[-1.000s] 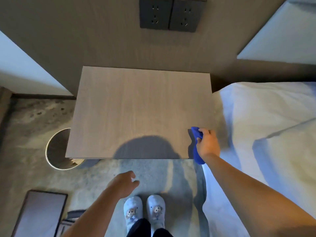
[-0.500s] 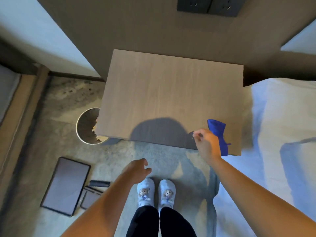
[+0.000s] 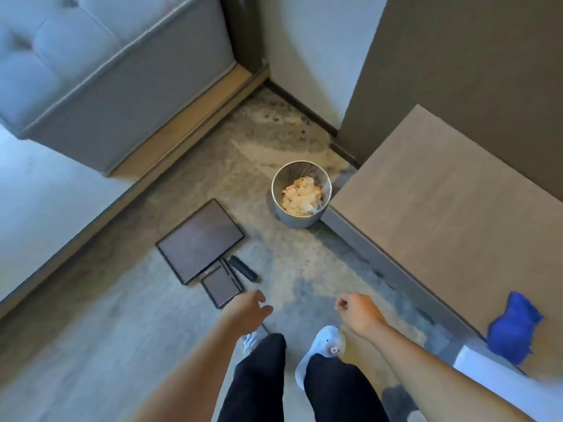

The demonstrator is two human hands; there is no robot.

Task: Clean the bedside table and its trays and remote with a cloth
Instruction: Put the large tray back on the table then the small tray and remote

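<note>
The wooden bedside table (image 3: 441,214) fills the right side, its top bare except for the crumpled blue cloth (image 3: 513,328) lying at its near corner. On the carpet to the left lie a large dark tray (image 3: 199,240), a small dark tray (image 3: 221,286) and a black remote (image 3: 242,268) beside them. My left hand (image 3: 248,309) hovers over the floor just right of the small tray, fingers loosely apart and holding nothing. My right hand (image 3: 358,313) hangs above the carpet left of the table, fingers curled in, empty, well apart from the cloth.
A round waste bin (image 3: 301,194) with crumpled paper stands against the table's left corner. A grey upholstered sofa (image 3: 100,71) on a wooden base fills the upper left. White bedding (image 3: 499,388) shows at the lower right. My feet in pale slippers stand on the carpet.
My right hand let go of the blue cloth, which now lies on the table's corner. The view swung left towards the floor, and both hands moved over the carpet near the trays.
</note>
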